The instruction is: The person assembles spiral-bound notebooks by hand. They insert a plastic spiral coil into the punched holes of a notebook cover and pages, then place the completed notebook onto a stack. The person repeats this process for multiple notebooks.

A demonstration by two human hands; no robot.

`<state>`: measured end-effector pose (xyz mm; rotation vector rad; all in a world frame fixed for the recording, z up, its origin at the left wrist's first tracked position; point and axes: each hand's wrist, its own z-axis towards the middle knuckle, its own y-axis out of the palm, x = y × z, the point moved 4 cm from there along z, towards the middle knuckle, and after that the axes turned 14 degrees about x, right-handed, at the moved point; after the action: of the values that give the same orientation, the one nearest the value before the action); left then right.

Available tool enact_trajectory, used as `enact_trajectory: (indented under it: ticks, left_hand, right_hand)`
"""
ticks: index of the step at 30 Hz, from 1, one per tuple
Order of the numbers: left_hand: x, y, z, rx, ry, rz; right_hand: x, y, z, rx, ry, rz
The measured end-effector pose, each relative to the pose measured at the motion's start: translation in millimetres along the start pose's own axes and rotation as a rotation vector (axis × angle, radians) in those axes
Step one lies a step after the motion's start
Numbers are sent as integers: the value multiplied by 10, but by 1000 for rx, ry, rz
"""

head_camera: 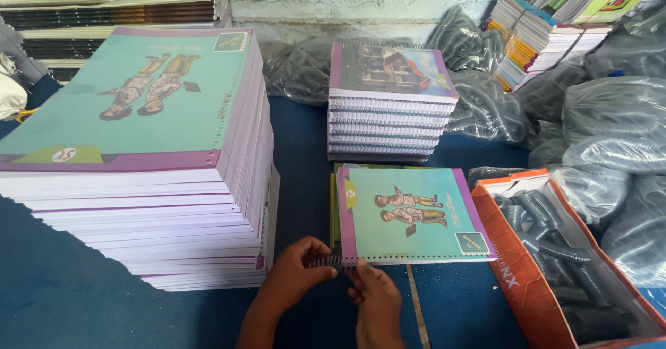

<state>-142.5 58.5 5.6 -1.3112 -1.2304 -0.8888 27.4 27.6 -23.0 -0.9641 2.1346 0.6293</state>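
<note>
a: left to right. tall stack of unbound teal-cover notebooks on the blue tabletop, holes punched along the edge, no coils in them as far as i can tell.

b: and the hands?

a: left hand and right hand meet at the near-left corner of the teal notebook lying just right of that stack. a dark spiral coil sits between them at the punched edge.

b: step?

a: looks like coil feeding, just at the start. most of the bottom edge shows bare holes.

b: grip state?

a: left grip pressed together, thumb and fingers pinching the coil end. right fingers curled in tight at the notebook corner, touching coil and cover; can't tell if it's a true pinch.

b: next move needs?

a: my read: line the coil tip up with the holes and twist it along, cover held flat.

b: further right?

a: finished bound stack behind, orange box of coils just beside the notebook.
</note>
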Motion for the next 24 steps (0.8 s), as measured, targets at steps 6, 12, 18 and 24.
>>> enact_trajectory:
  ticks: [6, 12, 18, 24]
  left_hand:
    - [-122, 60, 38, -94, 16, -89]
    - [-182, 89, 37, -104, -42, -139]
    - [-12, 71, -13, -97, -145, -35]
    - [39, 68, -59, -72, -245, 139]
  right_hand:
    - [-33, 68, 58, 43, 172, 26]
    - [-49, 91, 22, -18, 148, -56]
    - [-140, 97, -31, 5, 120, -210]
    - [-119, 120, -86, -174, 117, 63]
